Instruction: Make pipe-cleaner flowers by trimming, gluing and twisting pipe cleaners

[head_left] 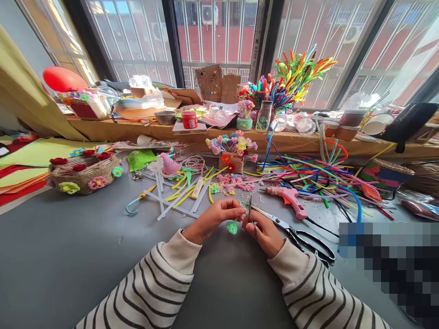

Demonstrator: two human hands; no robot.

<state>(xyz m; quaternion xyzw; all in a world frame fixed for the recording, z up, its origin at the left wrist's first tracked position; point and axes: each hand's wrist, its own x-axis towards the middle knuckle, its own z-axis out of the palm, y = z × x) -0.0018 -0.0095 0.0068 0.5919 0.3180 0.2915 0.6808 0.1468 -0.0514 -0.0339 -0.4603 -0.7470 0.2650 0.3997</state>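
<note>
My left hand (219, 217) is closed in a pinch, fingertips together. Just below its fingertips hangs a small mint-green crocheted piece (232, 227), with thin strands rising above the fingers. In my right hand (262, 228) is a pair of small scissors (250, 211), blades pointing up near the strands. Whether the blades touch a strand is too small to tell. Large black-handled scissors (284, 224) lie on the table right behind my right hand. A pink glue gun (290, 199) rests farther back, its black cord trailing right.
Glue sticks (161, 183) and pink yarn scraps (236, 183) lie beyond my hands. A small box of crocheted flowers (231, 162) stands behind them. To the left sits a flower-trimmed basket (82, 173). Colourful pipe cleaners (329, 176) spread at the right. A raised ledge (144, 130) runs under the windows.
</note>
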